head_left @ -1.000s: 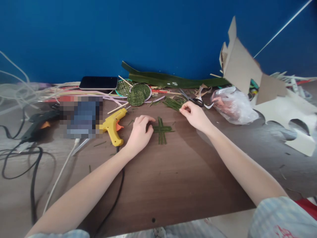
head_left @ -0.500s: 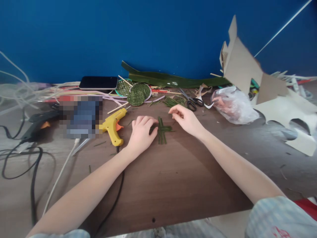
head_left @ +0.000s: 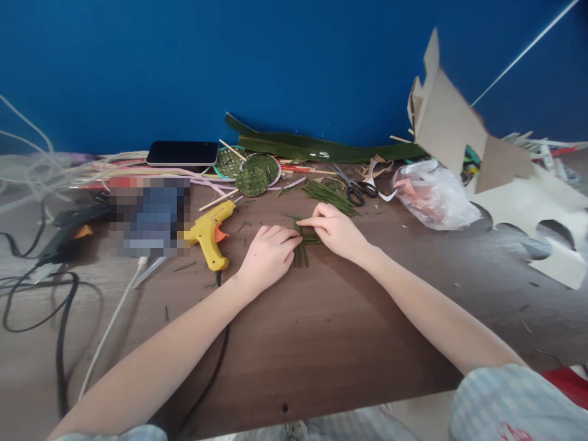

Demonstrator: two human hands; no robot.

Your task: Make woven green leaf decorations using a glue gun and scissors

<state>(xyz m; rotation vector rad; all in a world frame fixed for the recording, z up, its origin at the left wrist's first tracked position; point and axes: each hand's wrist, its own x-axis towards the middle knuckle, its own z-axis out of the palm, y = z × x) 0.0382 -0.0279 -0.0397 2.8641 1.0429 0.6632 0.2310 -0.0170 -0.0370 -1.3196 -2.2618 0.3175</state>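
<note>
A small cross-shaped weave of green leaf strips point(head_left: 302, 256) lies on the brown table, partly covered by my fingers. From its left side my left hand point(head_left: 271, 256) presses on it, fingers together and thumb tucked close, gripping the edge of the strips. My right hand point(head_left: 339, 231) is on the other side, index finger stretched over the top of the weave and thumb beneath it, closed at a strip there. The two hands' fingertips nearly meet. Behind the right hand rests a pile of loose cut strips point(head_left: 328, 195).
A yellow glue gun point(head_left: 214, 236) with a black cord lies left of my left hand. Farther back are scissors point(head_left: 353, 187), round woven leaf pieces point(head_left: 257, 174), a long leaf point(head_left: 312, 147) and a phone point(head_left: 182, 153). A plastic bag point(head_left: 436, 196) and cut cardboard point(head_left: 452, 116) stand right.
My right hand has moved left and down onto the weave, its index finger now extended. My left hand has shifted slightly right and down, covering more of the strips.
</note>
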